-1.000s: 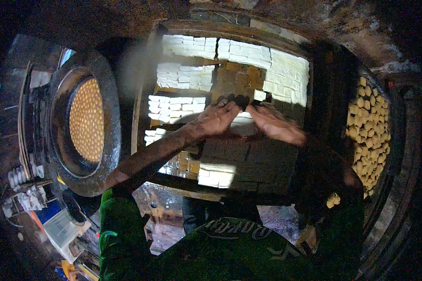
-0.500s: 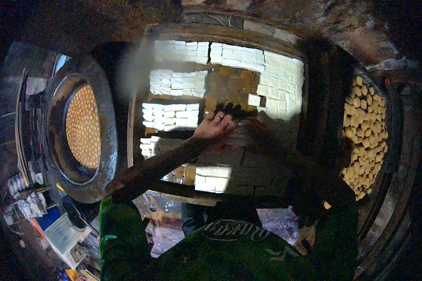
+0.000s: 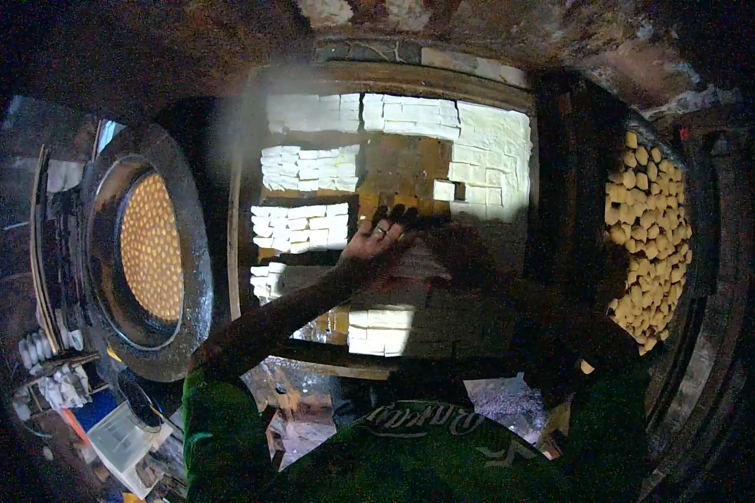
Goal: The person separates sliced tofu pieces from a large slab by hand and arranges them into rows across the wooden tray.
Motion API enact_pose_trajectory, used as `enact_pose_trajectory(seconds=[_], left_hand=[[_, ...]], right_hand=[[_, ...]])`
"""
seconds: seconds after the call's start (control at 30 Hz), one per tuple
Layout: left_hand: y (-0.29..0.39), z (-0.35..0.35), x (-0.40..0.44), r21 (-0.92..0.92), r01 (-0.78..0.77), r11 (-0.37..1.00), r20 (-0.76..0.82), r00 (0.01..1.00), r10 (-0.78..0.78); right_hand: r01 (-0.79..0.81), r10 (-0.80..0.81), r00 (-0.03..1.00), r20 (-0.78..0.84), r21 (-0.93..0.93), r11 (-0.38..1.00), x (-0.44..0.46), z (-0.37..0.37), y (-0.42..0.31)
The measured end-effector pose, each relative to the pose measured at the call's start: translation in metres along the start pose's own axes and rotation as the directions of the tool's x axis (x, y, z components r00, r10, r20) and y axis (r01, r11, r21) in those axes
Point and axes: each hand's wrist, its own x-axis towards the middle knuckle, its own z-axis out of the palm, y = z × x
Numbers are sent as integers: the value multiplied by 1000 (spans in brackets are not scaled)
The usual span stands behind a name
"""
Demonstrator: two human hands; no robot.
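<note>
My left hand, wearing a ring, reaches over the middle of a wooden board, its fingers stretched forward and slightly apart. It rests at or just above shaded pale blocks that look like tofu. Close by on the right, my right hand lies in deep shadow with its fingers hard to make out. Whether the hands grip the blocks between them I cannot tell. White blocks are stacked in rows left of my left hand. A cut white slab covers the far right of the board, with a small gap in it.
At left stands a round vat with many small round pieces in it. On the right lies a heap of golden pieces. A wooden rim edges the board. A translucent container sits at lower left.
The view has tilted, so the board and vat sit a little lower in the frame. Both hands remain together over the shaded blocks, with little visible movement.
</note>
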Motion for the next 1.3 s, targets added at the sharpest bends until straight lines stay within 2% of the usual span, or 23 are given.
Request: enact_pose_trajectory(seconds=[0.1, 0.13, 0.2, 0.33, 0.4, 0.47, 0.5, 0.53, 0.6, 0.63, 0.67, 0.73, 0.8, 0.83, 0.87, 0.9, 0.93, 1.0, 1.07, 1.13, 1.17, 1.23, 1.3], left_hand=[[2, -3, 2, -23, 16, 1000, 26, 1000, -15], [3, -6, 3, -23, 17, 1000, 37, 999, -16], [5, -25, 12, -137, 106, 985, 137, 987, -87], [4, -20, 10, -60, 65, 996, 146, 988, -55], [4, -23, 9, -36, 67, 997, 107, 992, -63], [-1, -5, 5, 107, 10, 994, 10, 1000, -11], [-3, 3, 5, 256, -35, 966, -82, 995, 58], [-2, -1, 7, 257, -29, 966, -88, 995, 53], [1, -12, 9, 90, 6, 996, 106, 994, -16], [1, -10, 7, 91, 13, 996, 104, 994, -22], [1, -7, 4, 207, -8, 978, 102, 995, -14], [1, -7, 5, 321, -31, 946, 98, 995, -1], [4, -13, 6, -43, 69, 997, 375, 926, -48], [2, 7, -2, -43, 67, 997, 374, 926, -46], [-3, 30, -11, 365, -59, 929, 177, 984, -7], [-6, 29, -10, 719, -90, 689, 12, 993, 116], [-4, 27, -11, 715, -95, 693, 16, 993, 120], [-4, 21, -10, 160, -62, 985, -54, 996, 71], [-6, 20, -4, 336, -169, 926, 140, 982, 129], [-6, 11, -4, 300, -94, 949, -128, 982, 137], [-4, 7, -1, 298, -96, 950, -133, 981, 141], [0, 5, 1, 90, -47, 995, 154, 988, 32], [-1, 3, 2, 76, -28, 997, 159, 987, 15]], right_hand=[[73, -80, 995, 61, 119, 990, 18, -22, 31], [25, 31, 989, -141, 375, 927, 37, 5, 34], [24, -28, 987, 157, 26, 999, 59, -44, 49], [85, -100, 981, 164, 101, 991, 57, -2, 95], [231, -220, 973, -69, 287, 930, 48, 39, 117], [244, -259, 966, 21, 265, 933, 56, 26, 112], [125, -172, 949, 263, 187, 974, 65, -33, 89], [25, -59, 875, 480, 77, 997, 68, -68, 69], [122, -131, 991, 40, 177, 977, 49, -35, 55], [-29, 24, 1000, 19, 295, 955, 44, -51, 30], [-83, 65, 995, 77, 263, 961, 38, -47, 14], [118, -109, 993, 53, -194, 974, 11, 12, 10], [-4, -8, 998, -69, -173, 985, 8, 28, -13], [-58, 43, 992, -119, -122, 991, 11, 27, -20], [-85, 72, 987, -141, -93, 992, 14, 27, -26], [-99, 90, 984, -153, -51, 994, 15, 27, -26], [-109, 105, 982, -155, -16, 994, 17, 27, -25], [-126, 130, 981, -145, 36, 991, 13, 24, -20], [-141, 150, 979, -137, 68, 988, 8, 17, -20], [-154, 164, 975, -151, 80, 985, 9, 16, -20], [-163, 172, 971, -164, 68, 984, 11, 19, -23], [-195, 204, 964, -172, 69, 978, 15, 26, -28], [-211, 224, 961, -164, 94, 973, 12, 23, -25]])
